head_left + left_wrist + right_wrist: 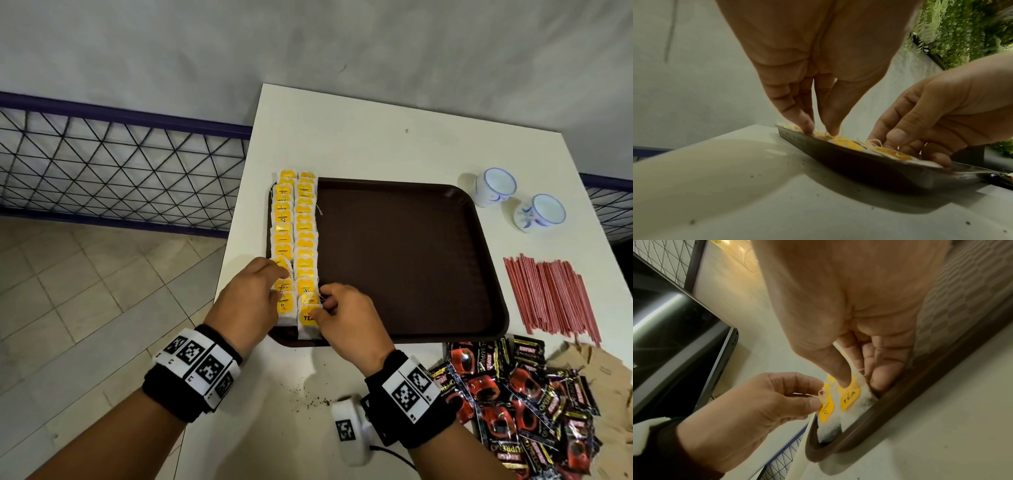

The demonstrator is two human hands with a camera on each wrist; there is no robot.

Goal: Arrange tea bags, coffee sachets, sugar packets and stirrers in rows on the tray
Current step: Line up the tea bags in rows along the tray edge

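Here we count 2 rows of yellow-tagged white tea bags [294,240] on the dark brown plastic tray [404,260]; our left hand [248,301] pinches a tag string, our right hand [346,318] pinches the nearest bag; 2 white cups [517,202].

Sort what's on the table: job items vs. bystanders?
Job: tray, tea bags in two rows on it, coffee sachets, stirrers, brown packets, probably the sugar.

Bystanders: two cups, white tape roll, spilled crumbs.
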